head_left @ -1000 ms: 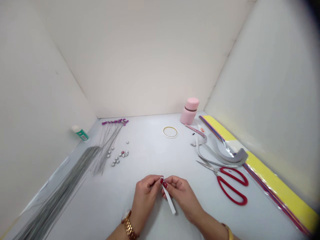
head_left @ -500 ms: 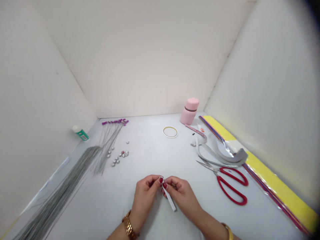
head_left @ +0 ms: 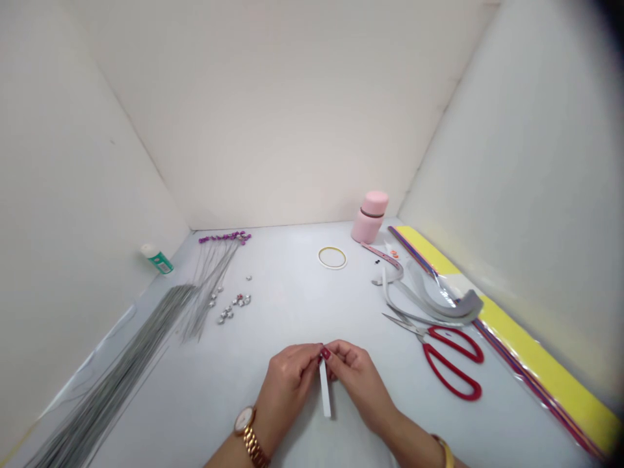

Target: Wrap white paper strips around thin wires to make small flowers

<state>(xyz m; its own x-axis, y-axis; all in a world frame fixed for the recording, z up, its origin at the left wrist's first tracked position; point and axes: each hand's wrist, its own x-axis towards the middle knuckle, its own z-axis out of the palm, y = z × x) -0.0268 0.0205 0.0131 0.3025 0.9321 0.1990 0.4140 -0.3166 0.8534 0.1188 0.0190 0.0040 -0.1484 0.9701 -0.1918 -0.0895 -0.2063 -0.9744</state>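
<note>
At the front middle of the table, both hands pinch the top end of a narrow white paper strip (head_left: 325, 393). My left hand (head_left: 292, 374) is closed with its fingertips on that end, and my right hand (head_left: 358, 380) grips it from the other side. The strip's free end hangs down toward me between the hands. Fingertips hide the pinched end, so its folds do not show. Small silver folded stars (head_left: 227, 313) lie to the left of my left hand, a reddish one among them. Red-handled scissors (head_left: 422, 331) rest with blades parted, right of my right hand.
Grey wires (head_left: 131, 357) lie at left, near stems with purple tips (head_left: 224, 238) and a green-and-white glue bottle (head_left: 160, 261). Behind are a tape ring (head_left: 333, 266) and a pink flask (head_left: 368, 224). Curled grey-white strips (head_left: 439, 312) and yellow paper packs (head_left: 546, 370) lie at right.
My left hand has rolled over, turning its watch face into view. The pinched end has shifted slightly right, and the strip's free end has swung left, now hanging nearly straight.
</note>
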